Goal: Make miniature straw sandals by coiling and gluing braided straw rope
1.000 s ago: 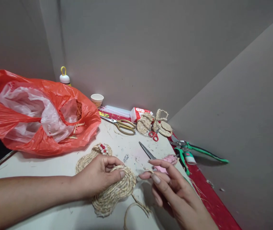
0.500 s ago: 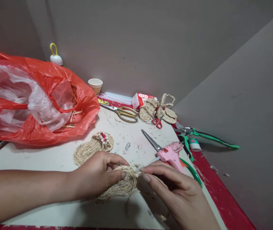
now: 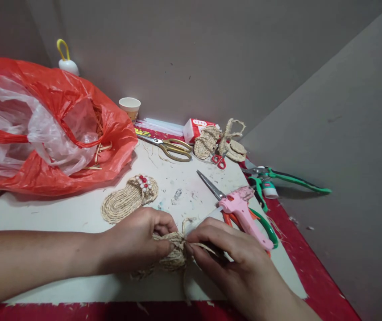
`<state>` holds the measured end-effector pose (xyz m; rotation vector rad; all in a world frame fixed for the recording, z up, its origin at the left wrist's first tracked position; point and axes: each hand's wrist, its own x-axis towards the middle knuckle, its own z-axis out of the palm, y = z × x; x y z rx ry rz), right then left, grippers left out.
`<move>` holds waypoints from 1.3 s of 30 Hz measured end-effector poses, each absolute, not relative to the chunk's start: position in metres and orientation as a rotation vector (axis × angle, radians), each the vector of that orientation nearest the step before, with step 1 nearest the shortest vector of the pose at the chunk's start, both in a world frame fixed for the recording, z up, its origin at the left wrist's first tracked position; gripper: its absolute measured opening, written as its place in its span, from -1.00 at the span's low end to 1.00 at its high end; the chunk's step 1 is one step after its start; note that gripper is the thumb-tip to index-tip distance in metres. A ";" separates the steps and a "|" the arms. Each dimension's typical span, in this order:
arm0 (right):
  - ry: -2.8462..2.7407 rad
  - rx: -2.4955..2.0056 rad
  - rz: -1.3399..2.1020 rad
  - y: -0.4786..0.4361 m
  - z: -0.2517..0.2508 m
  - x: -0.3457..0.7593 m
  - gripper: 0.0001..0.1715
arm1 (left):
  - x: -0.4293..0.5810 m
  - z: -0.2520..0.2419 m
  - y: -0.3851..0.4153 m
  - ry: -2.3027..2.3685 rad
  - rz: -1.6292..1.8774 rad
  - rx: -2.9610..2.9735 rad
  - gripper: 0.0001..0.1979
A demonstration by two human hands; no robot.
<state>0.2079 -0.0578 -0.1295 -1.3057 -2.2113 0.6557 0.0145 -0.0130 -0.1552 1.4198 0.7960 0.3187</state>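
Note:
My left hand grips a woven straw piece between thumb and fingers, low in the middle of the view. Against its right end, my right hand pinches a thin straw cord. Part of the woven piece is hidden behind my left fingers. Just beyond my left hand lies a small straw slipper with red and white beads. A pink glue gun rests beyond my right hand, on top of green-handled scissors.
A red plastic bag fills the left side. Behind stand a paper cup, gold-handled scissors, a red and white box and straw pieces. Green pruners lie at the right edge.
The view has shifted, so the table items appear higher. My right hand has moved slightly left, its fingertips closer to my left hand. Both hands keep their hold.

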 end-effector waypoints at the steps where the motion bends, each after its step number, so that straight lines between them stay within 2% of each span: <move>1: -2.235 -1.300 0.646 -0.058 -0.130 0.208 -0.77 | 0.015 -0.156 -0.013 0.801 0.319 1.432 -0.87; 12: -2.267 -1.278 0.637 -0.059 -0.142 0.205 -0.79 | 0.018 -0.158 -0.016 0.830 0.299 1.446 -0.90; 17: -2.047 -1.358 0.862 -0.058 -0.134 0.204 -0.86 | 0.018 -0.156 -0.014 0.798 0.369 1.371 -0.89; 22: -1.600 -1.539 1.197 -0.059 -0.121 0.209 -0.74 | 0.016 -0.154 -0.014 0.819 0.510 1.258 -0.88; 28: -1.445 -1.473 1.408 -0.061 -0.123 0.215 -0.57 | 0.018 -0.149 -0.015 0.911 0.697 1.219 -0.84; 34: -1.428 -1.385 1.325 -0.062 -0.122 0.211 -0.53 | 0.019 -0.151 -0.012 0.935 0.767 1.246 -0.85; 39: -1.622 -1.323 1.067 -0.060 -0.121 0.218 -0.71 | 0.018 -0.152 -0.012 0.958 0.789 1.263 -0.87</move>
